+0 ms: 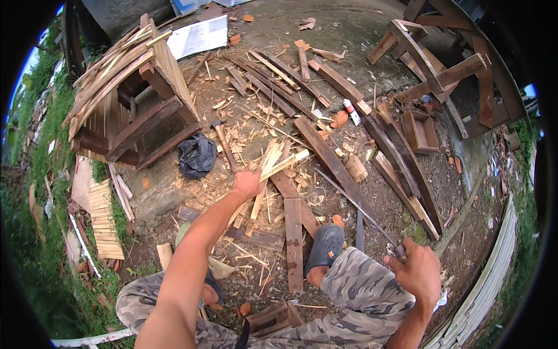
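My left hand (pixel 247 183) is closed round the near end of a pale split wood strip (pixel 286 164), which points up to the right over the shavings. Just beyond that hand lies a hammer (pixel 225 145) with a wooden handle, its handle end close to my fingers. At the right, above my knee, my right hand (pixel 419 272) grips the dark handle of a long, narrow-bladed knife (pixel 360 209). Its blade slants up and left, away from me, and its tip is apart from the strip. More pale strips (pixel 256 206) lie under my left hand.
A wooden frame (pixel 145 125) covered in slats stands at far left, beside a black plastic bag (pixel 197 156). Dark planks (pixel 334 160) lie across the middle and right. A small wooden box (pixel 419 132), a white tube (pixel 351 111) and a wooden structure (pixel 442 78) are farther right.
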### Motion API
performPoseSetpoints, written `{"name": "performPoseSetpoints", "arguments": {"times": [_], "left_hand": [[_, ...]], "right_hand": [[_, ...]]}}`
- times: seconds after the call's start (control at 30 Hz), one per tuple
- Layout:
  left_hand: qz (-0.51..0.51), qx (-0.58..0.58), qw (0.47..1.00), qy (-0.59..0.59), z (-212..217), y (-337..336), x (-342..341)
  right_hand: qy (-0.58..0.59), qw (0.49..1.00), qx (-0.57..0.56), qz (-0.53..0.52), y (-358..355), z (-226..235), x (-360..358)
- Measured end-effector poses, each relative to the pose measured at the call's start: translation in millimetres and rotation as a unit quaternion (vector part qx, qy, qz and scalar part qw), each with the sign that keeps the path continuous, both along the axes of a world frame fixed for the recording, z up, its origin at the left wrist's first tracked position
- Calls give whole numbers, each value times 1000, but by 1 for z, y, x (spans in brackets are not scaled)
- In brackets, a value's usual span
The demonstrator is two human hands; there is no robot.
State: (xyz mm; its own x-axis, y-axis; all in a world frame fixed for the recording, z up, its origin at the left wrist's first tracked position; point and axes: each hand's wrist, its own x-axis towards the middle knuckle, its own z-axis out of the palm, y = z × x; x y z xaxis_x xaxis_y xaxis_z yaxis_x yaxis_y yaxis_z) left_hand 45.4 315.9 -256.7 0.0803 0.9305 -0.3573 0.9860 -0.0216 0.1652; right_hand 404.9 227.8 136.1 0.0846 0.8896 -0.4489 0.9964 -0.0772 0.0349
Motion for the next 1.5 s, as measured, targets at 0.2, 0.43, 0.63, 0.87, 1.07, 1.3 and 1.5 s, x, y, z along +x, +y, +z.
{"name": "performPoseSetpoints", "arguments": {"times": [0.2, 0.43, 0.63, 0.87, 1.07, 1.3, 1.5], "left_hand": [[182, -44, 978, -97, -16, -29, 7], [187, -67, 972, -128, -27, -56, 17], [165, -32, 982, -82, -5, -117, 8], [246, -106, 953, -145, 36, -236, 9], [283, -205, 915, -202, 10, -317, 20], [657, -162, 505, -535, -19, -302, 21], [384, 136, 905, -125, -2, -239, 40]], "right_hand": [[7, 1000, 6, 3, -4, 2, -3], [9, 999, -4, 41, -7, 2, -12], [7, 995, 18, 95, -22, -7, -22], [-20, 983, 19, 179, -60, -42, -41], [-3, 976, -81, 204, -95, -88, -51], [66, 982, -74, 158, -88, -141, -88], [15, 979, -50, 197, -36, -135, -97]]}}
